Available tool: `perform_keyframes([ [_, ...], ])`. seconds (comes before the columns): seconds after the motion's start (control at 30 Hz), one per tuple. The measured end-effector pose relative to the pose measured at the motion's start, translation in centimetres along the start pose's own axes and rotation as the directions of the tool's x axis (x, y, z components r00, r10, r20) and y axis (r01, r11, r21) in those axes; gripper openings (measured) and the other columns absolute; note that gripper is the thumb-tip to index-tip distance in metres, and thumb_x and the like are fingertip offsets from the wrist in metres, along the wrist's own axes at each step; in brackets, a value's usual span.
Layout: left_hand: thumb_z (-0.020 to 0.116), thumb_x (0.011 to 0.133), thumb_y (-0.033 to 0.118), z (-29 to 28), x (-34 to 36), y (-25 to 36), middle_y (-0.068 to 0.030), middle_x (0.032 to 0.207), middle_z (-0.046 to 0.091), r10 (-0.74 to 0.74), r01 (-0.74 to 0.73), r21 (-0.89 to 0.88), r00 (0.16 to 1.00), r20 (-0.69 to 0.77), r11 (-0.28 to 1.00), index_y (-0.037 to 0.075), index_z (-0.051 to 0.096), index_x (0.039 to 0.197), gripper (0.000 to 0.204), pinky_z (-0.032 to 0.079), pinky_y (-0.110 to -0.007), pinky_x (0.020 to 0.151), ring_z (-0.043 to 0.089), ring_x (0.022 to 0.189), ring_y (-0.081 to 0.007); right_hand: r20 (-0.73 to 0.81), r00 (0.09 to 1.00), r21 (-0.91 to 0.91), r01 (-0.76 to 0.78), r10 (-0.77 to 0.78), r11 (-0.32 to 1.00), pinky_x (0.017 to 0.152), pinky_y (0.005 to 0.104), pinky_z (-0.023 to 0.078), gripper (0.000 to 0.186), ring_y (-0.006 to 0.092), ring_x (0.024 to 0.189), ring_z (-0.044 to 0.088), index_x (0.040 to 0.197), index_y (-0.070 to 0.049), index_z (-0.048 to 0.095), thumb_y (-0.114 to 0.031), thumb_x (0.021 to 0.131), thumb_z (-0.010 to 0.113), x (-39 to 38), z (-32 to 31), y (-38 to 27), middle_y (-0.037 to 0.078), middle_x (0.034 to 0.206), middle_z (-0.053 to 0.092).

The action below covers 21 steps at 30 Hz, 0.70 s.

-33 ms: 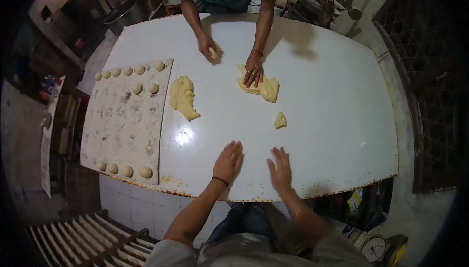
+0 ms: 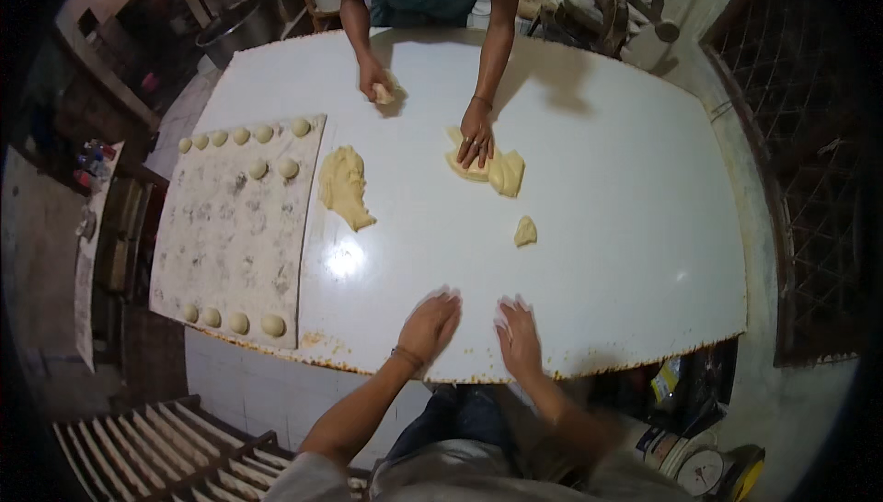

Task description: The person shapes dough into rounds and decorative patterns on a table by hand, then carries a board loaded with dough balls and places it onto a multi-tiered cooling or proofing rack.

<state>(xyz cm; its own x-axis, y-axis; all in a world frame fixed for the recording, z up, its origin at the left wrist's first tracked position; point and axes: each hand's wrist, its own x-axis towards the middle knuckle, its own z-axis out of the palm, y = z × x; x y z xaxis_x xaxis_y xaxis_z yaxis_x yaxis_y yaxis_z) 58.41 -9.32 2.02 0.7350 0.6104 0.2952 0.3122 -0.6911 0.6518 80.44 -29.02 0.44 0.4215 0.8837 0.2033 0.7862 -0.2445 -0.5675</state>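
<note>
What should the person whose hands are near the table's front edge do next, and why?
Probably reach forward for the small dough piece. Both the left hand and right hand lie flat and empty on the white table, and that piece is the dough nearest them. The co-worker's hand already presses the bigger lump.

Light falls from overhead onto the white table [image 2: 589,254], which shows bright while the room around it sinks into dimness. A small glare spot [image 2: 345,260] shines on the tabletop left of centre. Soft shadows spread on the far side of the table, below the co-worker's arms. The left hand [image 2: 430,325] and right hand [image 2: 520,340] near the front edge are smeared with motion blur. Fisheye distortion bows the table's edges, and the corners fade to black.
</note>
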Motion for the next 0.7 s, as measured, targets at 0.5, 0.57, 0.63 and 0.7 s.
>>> perform_keyframes([
  [0.5,0.074,0.094,0.012,-1.9,-2.0,-2.2,-0.0138,0.129,0.071,0.036,-0.038,0.029,0.998,0.059,0.999,0.005,0.074,0.117,0.024,0.053,-0.042,0.11,0.064,0.126,-0.0329,-0.061,0.995,0.031,-0.079,0.08,0.996,0.118,0.0521,0.04,0.036,0.04,0.139,0.051,0.132,-0.001,0.066,-0.013,0.099,0.073,-2.1,-2.4,4.3,0.019,0.137,0.063],
  [0.57,0.071,0.095,0.011,0.2,3.1,0.4,-0.0162,0.129,0.069,-0.105,0.107,0.001,0.981,-0.163,0.994,0.002,0.071,0.121,0.028,0.05,-0.041,0.113,0.063,0.128,-0.0359,-0.172,0.978,0.029,-0.112,0.115,0.993,0.121,0.0532,0.036,0.037,0.0415,0.14,0.049,0.134,0.0,0.065,-0.016,0.101,0.071,4.4,-0.5,-0.2,0.02,0.139,0.062],
  [0.63,0.069,0.097,0.013,1.8,0.8,1.8,-0.0167,0.128,0.069,-0.071,0.073,0.018,0.995,-0.067,0.997,0.001,0.071,0.12,0.027,0.049,-0.042,0.114,0.061,0.13,-0.0359,-0.002,1.0,0.026,-0.018,0.018,1.0,0.122,0.0533,0.034,0.037,0.0419,0.14,0.049,0.135,0.0,0.065,-0.018,0.103,0.069,0.7,0.6,-1.3,0.02,0.14,0.062],
  [0.7,0.068,0.098,0.014,0.9,-3.5,0.2,-0.0162,0.128,0.069,0.017,-0.011,-0.059,0.995,0.1,0.998,0.001,0.071,0.12,0.026,0.049,-0.042,0.114,0.06,0.131,-0.0356,0.111,0.993,0.027,0.03,-0.032,0.999,0.121,0.0517,0.037,0.037,0.0418,0.137,0.052,0.136,-0.001,0.065,-0.017,0.103,0.068,-4.0,0.1,3.4,0.018,0.137,0.065],
])
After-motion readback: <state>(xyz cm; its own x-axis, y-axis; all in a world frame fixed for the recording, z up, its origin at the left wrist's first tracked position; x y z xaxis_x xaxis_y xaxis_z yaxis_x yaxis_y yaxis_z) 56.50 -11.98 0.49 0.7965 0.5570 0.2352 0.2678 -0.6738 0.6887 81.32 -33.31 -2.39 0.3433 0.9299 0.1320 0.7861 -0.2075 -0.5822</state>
